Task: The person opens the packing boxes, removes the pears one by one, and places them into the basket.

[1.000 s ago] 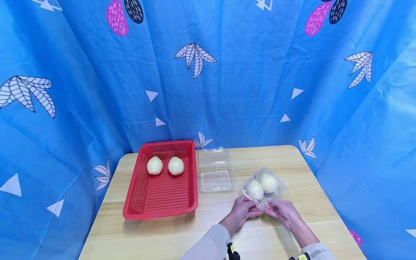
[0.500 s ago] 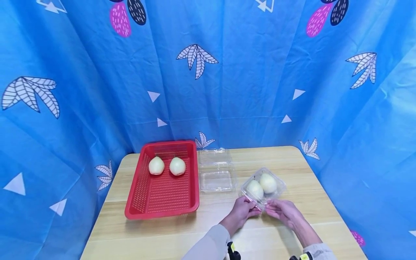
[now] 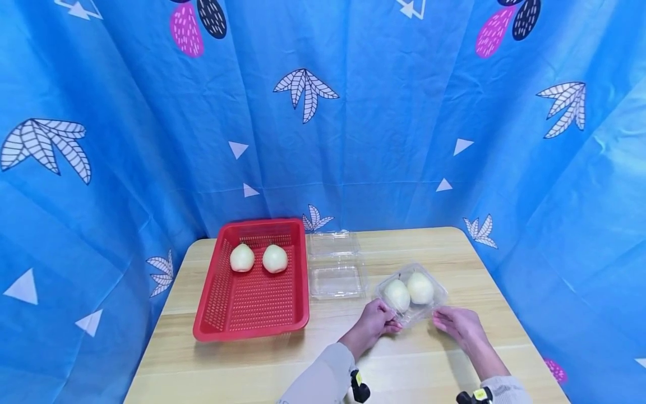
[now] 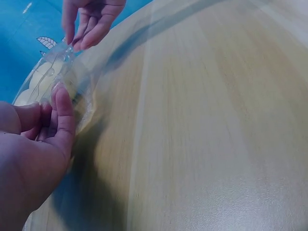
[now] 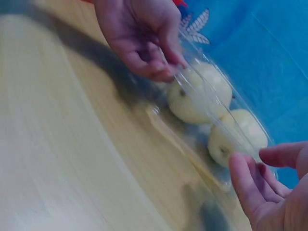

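A clear plastic clamshell box (image 3: 415,315) lies at an angle on the right of the table, with two pale pears (image 3: 397,295) side by side inside. My left hand (image 3: 370,324) pinches its rim at the near left corner between thumb and fingers. At the near right corner, my right hand (image 3: 460,328) holds the rim the same way, seen closer in the right wrist view, where its fingertips (image 5: 239,161) meet the plastic. The lid lies over the pears (image 5: 199,94). Whether it is fastened all round cannot be told.
A red plastic basket (image 3: 202,314) stands on the left of the wooden table (image 3: 404,370), two more pears (image 3: 275,258) at its far end. Between basket and hands lies another clear clamshell box (image 3: 337,281), its lid folded back. A blue patterned curtain (image 3: 383,140) surrounds the table.
My right hand has moved right along the box's near edge, away from the left hand, to the near right corner. The left hand stays about where it was; the box has shifted slightly.
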`<control>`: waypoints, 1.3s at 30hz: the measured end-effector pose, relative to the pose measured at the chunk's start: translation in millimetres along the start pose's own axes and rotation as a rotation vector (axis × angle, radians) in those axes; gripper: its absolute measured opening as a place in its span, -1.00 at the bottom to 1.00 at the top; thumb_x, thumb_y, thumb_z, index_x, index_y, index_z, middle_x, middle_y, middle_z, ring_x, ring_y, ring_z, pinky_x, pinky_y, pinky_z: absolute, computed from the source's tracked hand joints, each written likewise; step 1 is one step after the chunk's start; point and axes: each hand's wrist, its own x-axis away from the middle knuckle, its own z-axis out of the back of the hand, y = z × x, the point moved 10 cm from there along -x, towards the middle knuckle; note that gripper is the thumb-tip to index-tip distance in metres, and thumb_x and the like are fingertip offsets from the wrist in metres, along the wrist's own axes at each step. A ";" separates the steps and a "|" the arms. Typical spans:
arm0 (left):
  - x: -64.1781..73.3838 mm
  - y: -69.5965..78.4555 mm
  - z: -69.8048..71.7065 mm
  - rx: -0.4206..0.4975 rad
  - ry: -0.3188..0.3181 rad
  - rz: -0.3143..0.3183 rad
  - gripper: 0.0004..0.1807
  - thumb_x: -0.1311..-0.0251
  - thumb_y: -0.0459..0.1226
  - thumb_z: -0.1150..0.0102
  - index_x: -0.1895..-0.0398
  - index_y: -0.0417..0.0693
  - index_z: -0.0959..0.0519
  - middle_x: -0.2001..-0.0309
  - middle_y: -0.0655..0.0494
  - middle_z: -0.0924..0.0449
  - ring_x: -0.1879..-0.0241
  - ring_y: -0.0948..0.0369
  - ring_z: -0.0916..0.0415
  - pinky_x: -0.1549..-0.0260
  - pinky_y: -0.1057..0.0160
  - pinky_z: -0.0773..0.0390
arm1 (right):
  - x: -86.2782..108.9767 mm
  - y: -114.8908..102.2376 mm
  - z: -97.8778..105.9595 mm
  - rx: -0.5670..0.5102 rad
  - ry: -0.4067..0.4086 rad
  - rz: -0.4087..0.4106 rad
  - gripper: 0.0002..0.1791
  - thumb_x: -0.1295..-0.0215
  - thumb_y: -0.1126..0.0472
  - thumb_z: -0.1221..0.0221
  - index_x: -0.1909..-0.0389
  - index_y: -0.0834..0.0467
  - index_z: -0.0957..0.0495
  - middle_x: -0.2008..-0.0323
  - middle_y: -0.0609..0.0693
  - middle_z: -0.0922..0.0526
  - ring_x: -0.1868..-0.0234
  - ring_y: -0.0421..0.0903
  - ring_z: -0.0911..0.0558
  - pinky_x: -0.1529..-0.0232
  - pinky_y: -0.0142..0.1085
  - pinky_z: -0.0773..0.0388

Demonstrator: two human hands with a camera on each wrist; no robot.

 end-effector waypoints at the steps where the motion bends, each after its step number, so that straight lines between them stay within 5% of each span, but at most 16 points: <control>1: -0.5 -0.2 0.6 0.001 -0.002 0.004 -0.85 -0.37 -0.52 -0.11 0.31 -0.17 -0.40 0.39 -0.04 -0.58 0.46 0.15 -0.64 0.36 0.28 -0.77 | -0.8 -1.4 4.0 -0.017 0.014 0.000 -0.89 -0.41 0.42 -0.18 0.17 0.34 -0.66 0.41 0.02 -0.81 0.32 -0.14 -0.82 0.11 -0.33 -0.79; 8: -2.2 2.1 -1.5 0.004 -0.040 0.004 -0.83 -0.37 -0.52 -0.09 0.32 -0.15 -0.37 0.37 0.00 -0.54 0.46 0.15 -0.60 0.40 0.35 -0.72 | -7.2 -13.5 20.5 -0.020 0.091 0.014 -0.86 -0.36 0.47 -0.17 0.13 0.42 -0.62 0.47 0.01 -0.77 0.38 -0.18 -0.80 0.13 -0.36 -0.78; 17: -2.6 1.3 -2.0 -0.017 -0.059 0.021 -0.83 -0.38 -0.51 -0.08 0.33 -0.13 -0.37 0.39 0.02 -0.52 0.46 0.17 -0.59 0.41 0.36 -0.71 | -14.3 -28.0 31.4 0.222 0.172 0.071 -0.62 -0.34 0.39 -0.19 -0.07 0.60 -0.50 0.51 -0.02 -0.74 0.47 -0.22 -0.75 0.30 -0.38 -0.77; 24: -4.6 0.7 2.1 0.001 -0.090 0.040 -0.87 -0.40 -0.44 -0.13 0.30 -0.11 -0.42 0.40 0.03 -0.58 0.45 0.18 -0.63 0.35 0.30 -0.76 | -18.1 -35.6 34.0 0.381 0.157 0.116 -0.63 -0.33 0.36 -0.18 -0.02 0.58 -0.56 0.52 -0.06 -0.72 0.50 -0.26 -0.71 0.34 -0.39 -0.75; 27: -2.7 -0.6 5.6 0.016 -0.077 0.056 -0.91 -0.45 -0.33 -0.14 0.24 -0.18 -0.51 0.41 0.00 -0.64 0.43 0.16 -0.71 0.26 0.19 -0.81 | -19.4 -35.3 34.8 0.380 0.144 0.111 -0.67 -0.34 0.37 -0.17 0.01 0.58 -0.56 0.53 -0.05 -0.73 0.51 -0.26 -0.71 0.35 -0.40 -0.75; 32: 1.6 -1.5 6.3 0.035 -0.064 0.059 -0.71 -0.52 -0.20 -0.07 0.14 -0.32 -0.60 0.36 -0.19 -0.75 0.32 -0.04 -0.81 0.15 0.05 -0.81 | -17.5 -32.2 32.9 0.327 0.122 0.084 -0.61 -0.39 0.40 -0.15 -0.09 0.65 -0.47 0.54 -0.04 -0.73 0.51 -0.26 -0.72 0.35 -0.40 -0.75; 39: 2.0 -0.6 13.3 0.125 0.025 0.016 -0.74 -0.52 -0.27 -0.05 0.17 -0.35 -0.59 0.22 -0.29 -0.74 0.25 0.00 -0.80 0.08 0.05 -0.80 | -14.2 -24.3 27.8 0.233 0.082 0.037 -0.67 -0.40 0.44 -0.12 -0.04 0.64 -0.48 0.54 0.01 -0.73 0.50 -0.23 -0.73 0.33 -0.38 -0.77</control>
